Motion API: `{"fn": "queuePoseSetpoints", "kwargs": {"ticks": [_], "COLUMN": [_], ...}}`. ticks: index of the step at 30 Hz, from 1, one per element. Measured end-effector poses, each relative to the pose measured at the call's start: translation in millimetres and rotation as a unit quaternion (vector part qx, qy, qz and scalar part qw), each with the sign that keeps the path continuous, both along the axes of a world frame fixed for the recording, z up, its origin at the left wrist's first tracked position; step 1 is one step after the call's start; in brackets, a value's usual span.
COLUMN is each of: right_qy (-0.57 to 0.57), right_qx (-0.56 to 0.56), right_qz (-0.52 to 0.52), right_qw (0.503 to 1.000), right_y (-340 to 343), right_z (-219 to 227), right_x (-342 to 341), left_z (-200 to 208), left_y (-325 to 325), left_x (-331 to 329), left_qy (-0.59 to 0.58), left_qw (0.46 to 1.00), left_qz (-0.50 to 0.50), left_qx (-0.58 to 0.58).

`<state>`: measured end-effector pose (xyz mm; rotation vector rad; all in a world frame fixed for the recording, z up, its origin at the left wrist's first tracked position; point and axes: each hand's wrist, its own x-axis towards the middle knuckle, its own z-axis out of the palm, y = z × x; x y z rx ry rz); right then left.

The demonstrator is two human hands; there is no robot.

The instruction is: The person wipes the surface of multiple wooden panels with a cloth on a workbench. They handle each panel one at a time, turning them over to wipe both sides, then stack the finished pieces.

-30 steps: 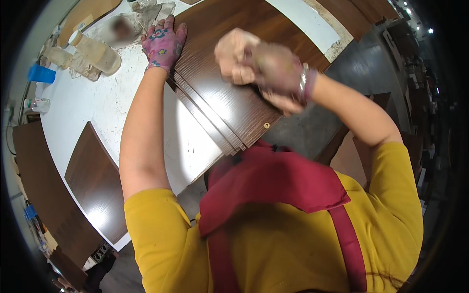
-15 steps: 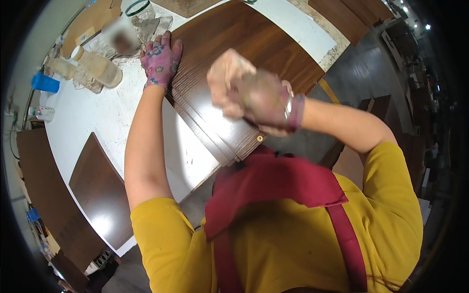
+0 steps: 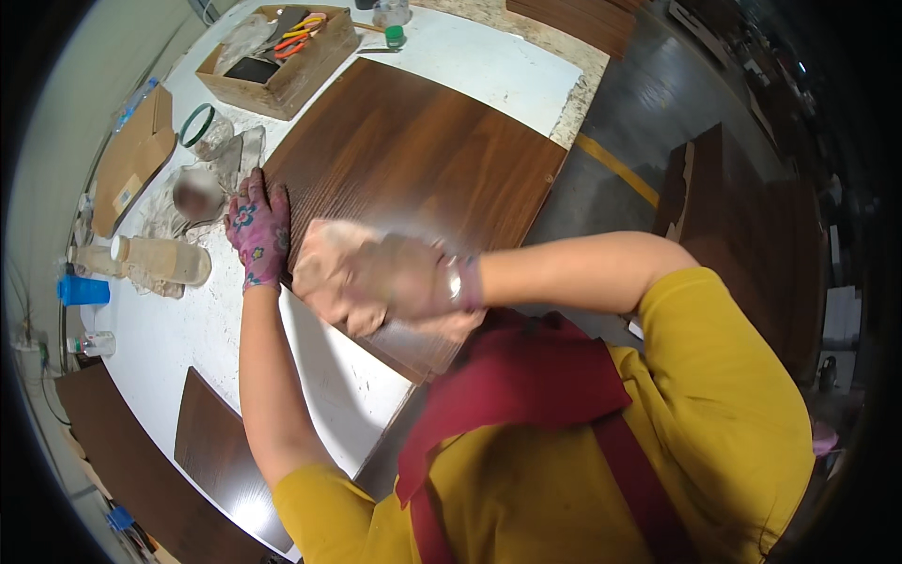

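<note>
A dark brown wood-grain panel (image 3: pixel 423 132) lies on the white table. My left hand (image 3: pixel 258 235), in a pink flowered glove, rests flat at the panel's left edge with its fingers stretched out. My right hand (image 3: pixel 404 277), in a similar glove and smeared by motion, holds a crumpled light pinkish cloth (image 3: pixel 324 258) against the near left part of the panel. The cloth spreads out past the fingers on both sides. The right fingertips cannot be made out.
Left of the panel stand a cloudy plastic bottle (image 3: pixel 178 260), a green-rimmed jar (image 3: pixel 209 132) and a stained rag (image 3: pixel 242 155). Behind is a cardboard box (image 3: pixel 282 85) with orange-handled tools. Another brown panel (image 3: pixel 221 437) lies at the near left. More panels (image 3: pixel 742 235) stand to the right.
My right hand has carried the cloth leftward, close to my left hand. My left hand stays at the panel's edge. The view has shifted, so the box of tools now shows.
</note>
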<state>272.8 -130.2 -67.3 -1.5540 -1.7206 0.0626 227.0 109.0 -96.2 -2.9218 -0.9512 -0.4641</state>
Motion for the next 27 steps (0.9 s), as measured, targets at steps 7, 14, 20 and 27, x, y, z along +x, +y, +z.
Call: {"fn": "queuePoseSetpoints", "kwargs": {"ticks": [7,14,20,27], "right_qy": [0.142,0.105,-0.137,0.030], "right_qx": [-0.168,-0.108,-0.215,-0.127], "right_qz": [-0.274,-0.275,-0.302,-0.258], "right_qw": [0.936,0.950,0.918,0.957], "right_y": [-42,11,-30,7], "right_z": [52,-11,16,-4], "right_x": [156,163,162,184], "left_z": [10,11,12,12], "left_y": [-10,-14,-15,-12], "left_x": [-2,4,-2,7], "left_qy": [0.007,0.011,0.008,-0.009], "left_qw": [1.000,1.000,1.000,0.999], "left_qz": [-0.001,-0.020,-0.014,-0.041], "left_qx": [-0.023,-0.010,-0.010,0.007]}}
